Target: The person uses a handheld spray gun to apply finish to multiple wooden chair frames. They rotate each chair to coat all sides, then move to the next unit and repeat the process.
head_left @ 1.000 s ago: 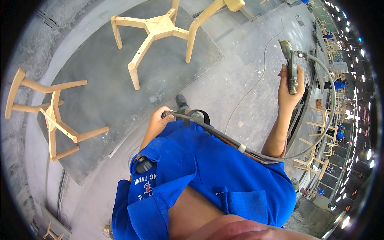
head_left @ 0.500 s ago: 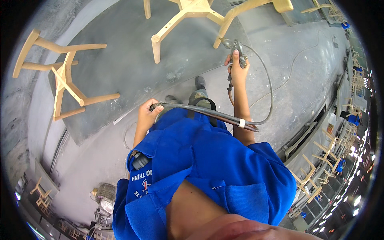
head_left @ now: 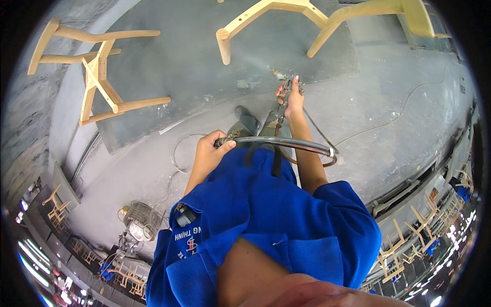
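My right hand (head_left: 291, 101) is wrapped round a metal spray gun (head_left: 286, 82), its nozzle pointing forward and left. Faint pale mist shows just off the nozzle. Beyond it stands a pale wooden chair frame (head_left: 245, 19), apart from the gun and cut by the upper edge of the picture. My left hand (head_left: 210, 153) grips a bundle of dark hoses (head_left: 276, 141) in front of my waist. From there the bundle runs right across my right forearm, and a white tie (head_left: 331, 152) binds it near its bend.
Another wooden chair frame (head_left: 97, 77) is at the left, near the pale wall. A grey sheet (head_left: 169, 61) covers the floor under the chairs. A thin hose (head_left: 396, 120) trails over the floor at right. Behind me on the left sits a caged machine (head_left: 140, 221); more chair frames (head_left: 394, 250) line the right.
My right hand has swung the spray gun left and closer to me. My left hand has shifted right with the hoses. The chairs appear further right in the picture as the view turned.
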Demonstrator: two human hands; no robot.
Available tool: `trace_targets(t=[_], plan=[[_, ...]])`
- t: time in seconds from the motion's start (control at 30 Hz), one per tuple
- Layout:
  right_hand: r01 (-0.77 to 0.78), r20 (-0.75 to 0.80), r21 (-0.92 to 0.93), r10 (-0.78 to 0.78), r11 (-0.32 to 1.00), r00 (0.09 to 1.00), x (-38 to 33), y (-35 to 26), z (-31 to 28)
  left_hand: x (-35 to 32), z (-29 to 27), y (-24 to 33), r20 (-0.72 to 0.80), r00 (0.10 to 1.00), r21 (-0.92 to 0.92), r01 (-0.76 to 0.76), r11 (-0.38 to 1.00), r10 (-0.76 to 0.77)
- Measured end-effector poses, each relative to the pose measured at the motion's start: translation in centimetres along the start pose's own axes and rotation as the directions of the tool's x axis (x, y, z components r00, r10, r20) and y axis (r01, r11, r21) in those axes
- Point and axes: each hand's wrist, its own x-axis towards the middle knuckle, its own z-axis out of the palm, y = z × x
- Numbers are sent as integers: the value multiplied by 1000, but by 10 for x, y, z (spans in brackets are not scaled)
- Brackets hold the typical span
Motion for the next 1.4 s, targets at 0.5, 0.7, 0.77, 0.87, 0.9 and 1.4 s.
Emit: trace_targets(t=[0.5, 0.7, 0.77, 0.87, 0.9, 1.4], plan=[[-103, 238, 439, -4, 892, 971, 152, 39, 52, 7, 9, -29, -132, 991, 167, 18, 986, 4], [-14, 239, 651, -188, 759, 952, 196, 28, 97, 4, 17, -16, -185, 967, 123, 200, 972, -176], [-3, 162, 588, -113, 809, 980, 204, 32, 95, 5, 17, -17, -212, 959, 53, 205, 977, -189], [-9, 40, 497, -12, 868, 999, 205, 41, 81, 8, 16, -18, -216, 948, 95, 258, 962, -233], [-12, 30, 488, -4, 873, 1000, 200, 44, 71, 9, 16, -18, -199, 958, 120, 233, 965, -207], [5, -173, -47, -13, 999, 985, -65, -2, -146, 261, -10, 32, -301, 760, 536, -364, 762, 576]])
